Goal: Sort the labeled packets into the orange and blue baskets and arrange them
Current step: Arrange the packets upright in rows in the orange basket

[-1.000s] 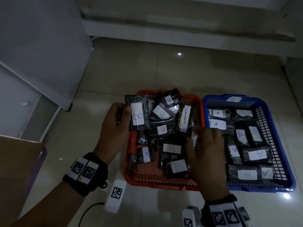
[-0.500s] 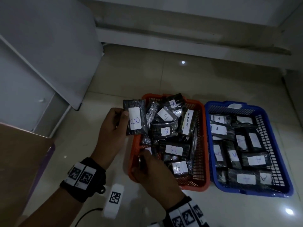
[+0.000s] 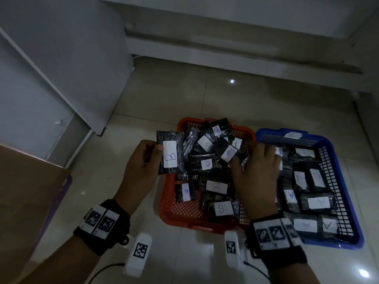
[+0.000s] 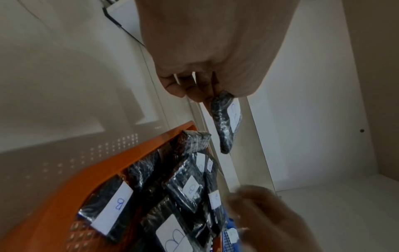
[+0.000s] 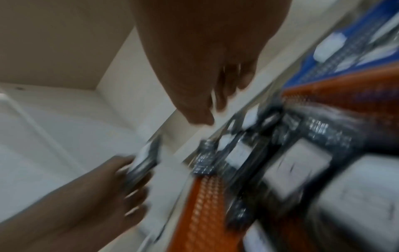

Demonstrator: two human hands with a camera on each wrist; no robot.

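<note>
1. At the far left, the left hand (image 3: 141,162) pinches a B-labelled packet (image 3: 171,154) by its edge, thumb on the front and fingers behind, holding it above the near-left rim of the orange basket (image 3: 170,214). Such a thin edge grip could let the slick wrapper slide out onto the floor.
2. Across the orange basket, B packets (image 3: 207,163) lie heaped and overlapping; dropping another on top may topple the pile instead of arranging it.
3. Further right, the right hand (image 3: 254,173) reaches fingers-down into that heap; whether it grips anything I cannot tell. A hasty pull could drag neighbours over the rim.
4. At the right, the blue basket (image 3: 340,167) holds A packets (image 3: 291,196) in rows; a stray B would spoil the sorting.
</note>
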